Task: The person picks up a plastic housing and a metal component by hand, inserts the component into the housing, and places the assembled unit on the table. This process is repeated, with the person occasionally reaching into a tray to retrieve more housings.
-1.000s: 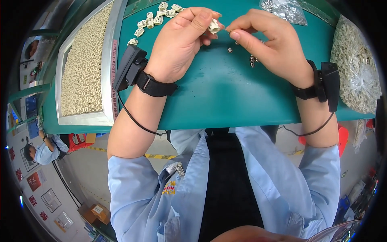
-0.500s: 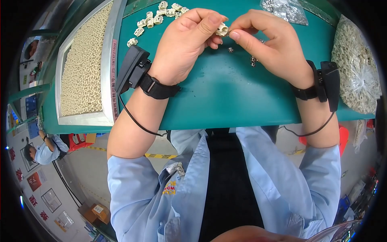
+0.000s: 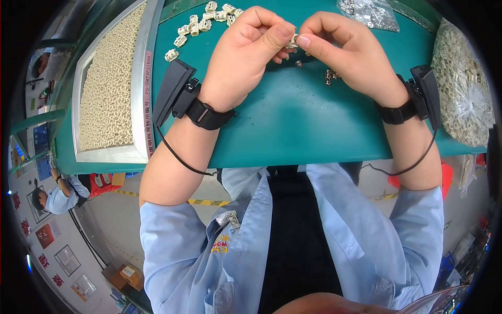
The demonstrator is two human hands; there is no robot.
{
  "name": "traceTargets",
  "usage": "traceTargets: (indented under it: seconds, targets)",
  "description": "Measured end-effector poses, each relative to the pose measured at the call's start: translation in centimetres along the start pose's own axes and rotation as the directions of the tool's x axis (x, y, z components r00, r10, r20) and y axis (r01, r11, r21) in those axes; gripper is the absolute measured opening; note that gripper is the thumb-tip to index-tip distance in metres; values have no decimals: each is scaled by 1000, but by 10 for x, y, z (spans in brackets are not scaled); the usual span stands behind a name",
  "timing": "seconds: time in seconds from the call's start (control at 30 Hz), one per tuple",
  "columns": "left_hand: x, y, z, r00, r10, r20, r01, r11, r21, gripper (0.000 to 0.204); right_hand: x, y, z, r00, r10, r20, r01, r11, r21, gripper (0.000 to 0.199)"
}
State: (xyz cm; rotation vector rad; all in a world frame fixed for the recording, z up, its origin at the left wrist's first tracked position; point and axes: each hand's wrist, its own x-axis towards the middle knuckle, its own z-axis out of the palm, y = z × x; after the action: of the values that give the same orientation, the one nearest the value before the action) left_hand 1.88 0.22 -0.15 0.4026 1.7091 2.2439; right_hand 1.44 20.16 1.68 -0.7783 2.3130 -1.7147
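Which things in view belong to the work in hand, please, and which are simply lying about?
Probably part of the work:
held cream part
loose cream parts
metal bits
tray of cream parts
bag of shiny bits
bag of pale parts

Seemingly just lying about:
cartons, lower left
red object, right

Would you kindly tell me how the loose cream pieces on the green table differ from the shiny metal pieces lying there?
The cream pieces are pale, whereas the metal pieces are silvery and shiny. Each cream piece looks larger than a single metal piece. The cream pieces lie left of the left hand, the metal pieces near the right hand. Both lie loose on the green table.
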Motion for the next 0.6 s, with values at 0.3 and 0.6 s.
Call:
traceTargets:
  seconds: [0.3,0.6]
  targets:
    - [-1,0,1,999,47,-12,-47,999,9,16,-2,-6,6,995,99,32,-102,988,114,23]
    - [-3,-1,6,991,128,-41,-126,991,33,14,0,-2,6,988,154,32,-156,985,77,28]
